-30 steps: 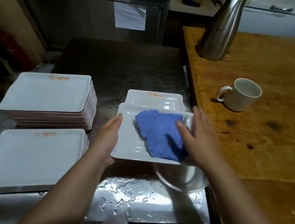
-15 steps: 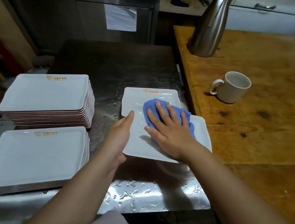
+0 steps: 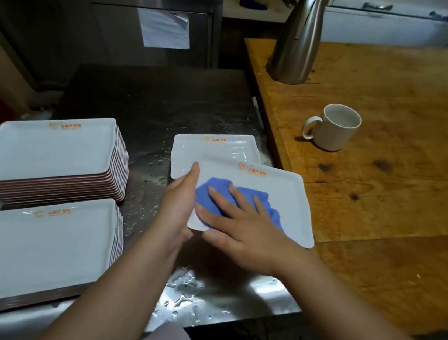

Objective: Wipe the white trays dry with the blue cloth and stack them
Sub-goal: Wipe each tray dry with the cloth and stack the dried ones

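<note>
A white tray with an orange logo is held above the wet steel counter. My left hand grips its left edge, thumb on top. My right hand lies flat with spread fingers on the blue cloth, pressing it onto the tray's left half. Behind and partly under this tray lies another white tray. To the left stand two stacks of white trays, a far stack and a near stack.
The steel counter is beaded with water along its front edge. A wooden table adjoins it on the right, carrying a white mug and a tall steel jug. A steel cabinet with a paper sheet stands behind.
My right hand slid the blue cloth from the tray's far middle toward its near left corner. The tray was turned, so its orange logo now shows at the far edge.
</note>
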